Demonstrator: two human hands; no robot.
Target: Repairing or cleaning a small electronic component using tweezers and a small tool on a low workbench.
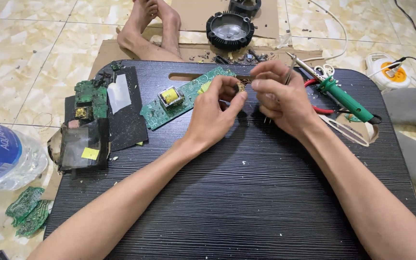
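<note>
Pinching a small part (240,87) between left thumb and forefinger, left hand (213,113) raised over the black board (227,192), just beside the near end of the green circuit board (179,98). Right hand (280,98) closed around slim tweezers (291,72), tips hidden behind the fingers, so cannot tell whether touching the part. Both hands close together, almost meeting above the board's far middle.

Doing this well probably means: bracing both wrists or forearms on the board to steady the fingertips; keeping the left pinch firm but light, so as not to crush or flick the part away; bringing the tweezers in along a line that stays visible, not masked by knuckles; working low over the board, so a dropped part lands on the ribbed surface among the white crumbs rather than on the tiled floor.

Worth minding: green-handled soldering iron (345,98) lying near the right forearm, with red-handled pliers (321,110) under it, so elbow kept in. Yellow transformer (170,96) standing on the circuit board, near the left hand, easy to snag. Torn boards (90,98) and a water bottle (6,154) well off to the left, no hindrance.
</note>
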